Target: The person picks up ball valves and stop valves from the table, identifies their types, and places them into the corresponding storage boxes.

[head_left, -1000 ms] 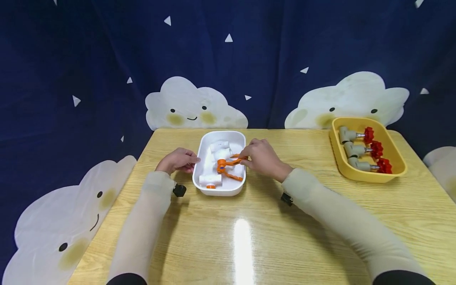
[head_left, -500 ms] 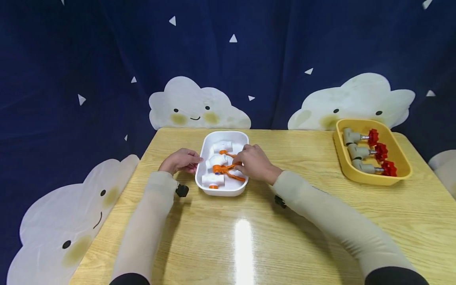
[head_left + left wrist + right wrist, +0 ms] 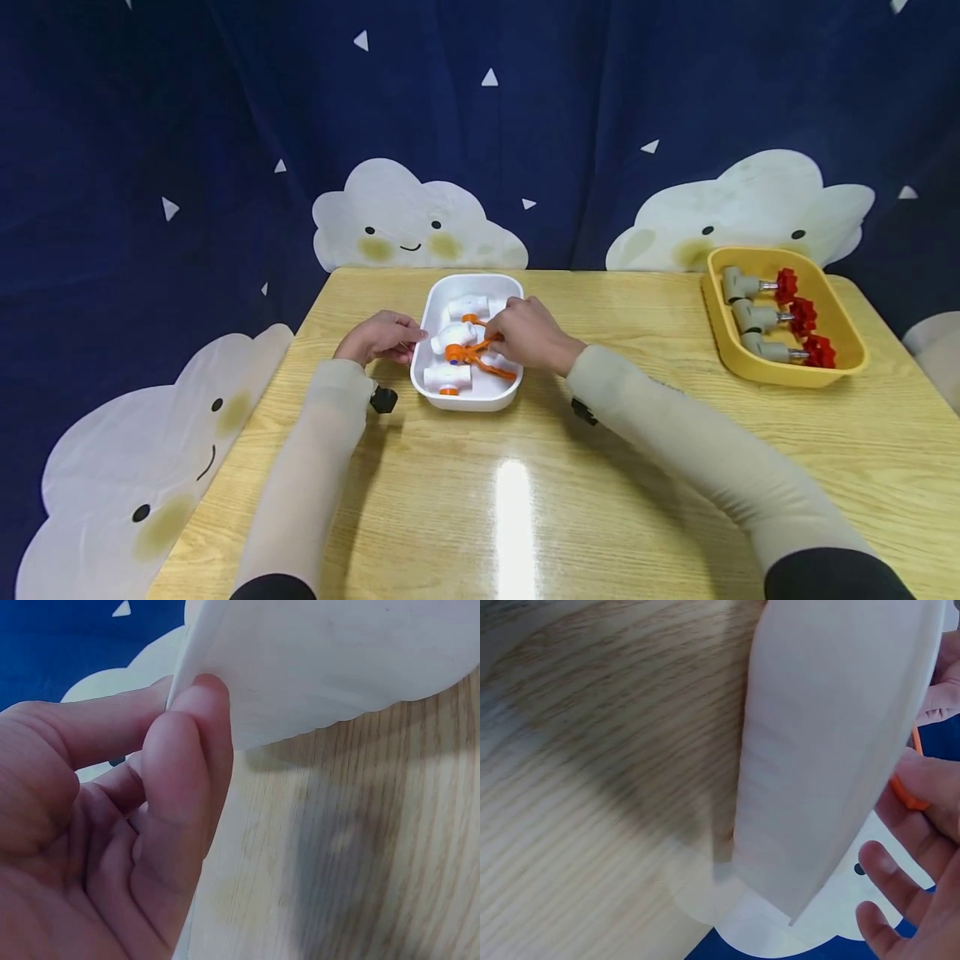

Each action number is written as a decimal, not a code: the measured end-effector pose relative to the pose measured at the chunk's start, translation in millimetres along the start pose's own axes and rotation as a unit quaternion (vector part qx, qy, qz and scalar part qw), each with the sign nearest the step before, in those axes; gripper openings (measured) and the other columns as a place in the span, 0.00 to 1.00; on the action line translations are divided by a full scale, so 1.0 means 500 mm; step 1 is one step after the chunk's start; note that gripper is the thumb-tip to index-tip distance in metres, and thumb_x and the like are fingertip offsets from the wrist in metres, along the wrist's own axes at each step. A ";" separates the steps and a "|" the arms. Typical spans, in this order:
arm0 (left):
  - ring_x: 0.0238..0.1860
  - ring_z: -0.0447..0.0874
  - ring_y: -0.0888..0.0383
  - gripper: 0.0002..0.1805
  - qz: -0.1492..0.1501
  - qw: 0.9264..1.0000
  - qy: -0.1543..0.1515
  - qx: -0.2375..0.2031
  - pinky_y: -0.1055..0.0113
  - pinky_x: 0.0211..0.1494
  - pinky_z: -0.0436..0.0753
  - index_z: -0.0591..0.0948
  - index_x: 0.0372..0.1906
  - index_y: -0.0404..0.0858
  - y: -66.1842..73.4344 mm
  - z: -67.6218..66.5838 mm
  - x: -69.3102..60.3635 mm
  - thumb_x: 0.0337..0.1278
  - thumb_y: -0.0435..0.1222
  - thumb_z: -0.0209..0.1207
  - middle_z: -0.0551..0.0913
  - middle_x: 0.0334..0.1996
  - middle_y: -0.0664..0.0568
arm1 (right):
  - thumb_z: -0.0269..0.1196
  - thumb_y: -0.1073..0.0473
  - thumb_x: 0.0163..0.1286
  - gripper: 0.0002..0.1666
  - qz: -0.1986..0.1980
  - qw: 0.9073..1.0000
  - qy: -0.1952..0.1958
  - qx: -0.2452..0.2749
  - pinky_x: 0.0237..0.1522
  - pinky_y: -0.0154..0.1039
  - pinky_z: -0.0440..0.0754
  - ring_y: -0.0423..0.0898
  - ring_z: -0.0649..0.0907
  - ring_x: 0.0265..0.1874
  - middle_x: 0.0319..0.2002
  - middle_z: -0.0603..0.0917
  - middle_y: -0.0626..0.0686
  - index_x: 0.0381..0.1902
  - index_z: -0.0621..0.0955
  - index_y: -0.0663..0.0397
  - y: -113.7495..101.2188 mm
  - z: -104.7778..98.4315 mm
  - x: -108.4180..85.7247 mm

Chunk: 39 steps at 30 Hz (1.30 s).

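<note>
In the head view a white tray (image 3: 480, 403) holds white PVC ball valves with orange handles. My left hand (image 3: 382, 337) pinches its left rim; the left wrist view shows thumb and fingers (image 3: 176, 761) on either side of the tray wall. My right hand (image 3: 529, 335) reaches over the right rim and pinches the orange handle of the middle ball valve (image 3: 454, 337). An orange piece (image 3: 909, 796) shows between thumb and finger in the right wrist view. One ball valve (image 3: 468, 307) lies behind it, another (image 3: 447, 377) in front. My fingers partly hide the handles.
At the table's right stands a yellow tray (image 3: 810, 377) with three grey valves (image 3: 757, 318) that have red knobs. The wooden table (image 3: 420, 500) ends at a dark blue curtain (image 3: 555, 125) printed with clouds.
My right hand has moved left and slightly down, and the middle ball valve has come down between the other two. My left hand keeps its hold on the tray rim. The view has shifted slightly.
</note>
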<state>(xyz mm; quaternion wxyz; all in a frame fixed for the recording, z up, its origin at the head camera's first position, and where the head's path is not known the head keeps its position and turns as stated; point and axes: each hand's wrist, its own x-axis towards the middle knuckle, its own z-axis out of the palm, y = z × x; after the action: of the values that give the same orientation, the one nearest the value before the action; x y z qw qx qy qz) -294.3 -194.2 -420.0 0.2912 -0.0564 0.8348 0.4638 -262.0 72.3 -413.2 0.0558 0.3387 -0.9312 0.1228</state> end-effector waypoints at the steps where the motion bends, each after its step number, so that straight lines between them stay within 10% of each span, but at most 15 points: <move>1: 0.21 0.77 0.65 0.10 -0.001 1.000 -0.001 0.000 0.75 0.28 0.80 0.77 0.43 0.33 0.000 0.000 0.000 0.69 0.37 0.58 0.77 0.20 0.56 | 0.70 0.57 0.61 0.03 0.001 1.000 -0.006 0.000 0.36 0.42 0.69 0.47 0.77 0.31 0.32 0.90 0.42 0.34 0.90 0.42 -0.001 -0.003 0.001; 39: 0.21 0.77 0.66 0.11 -0.019 1.000 -0.001 0.011 0.76 0.28 0.80 0.77 0.45 0.34 0.009 0.001 -0.004 0.69 0.39 0.57 0.77 0.23 0.56 | 0.68 0.56 0.65 0.03 -0.011 0.991 -0.128 -0.035 0.37 0.45 0.76 0.47 0.82 0.33 0.34 0.89 0.45 0.32 0.88 0.43 0.001 -0.033 0.023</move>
<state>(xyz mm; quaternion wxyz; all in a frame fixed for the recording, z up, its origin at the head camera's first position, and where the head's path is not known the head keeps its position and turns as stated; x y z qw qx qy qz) -294.1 -191.7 -416.1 0.3016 -0.0689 0.8382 0.4491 -270.7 69.7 -395.4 -0.0511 0.3598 -0.9306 0.0450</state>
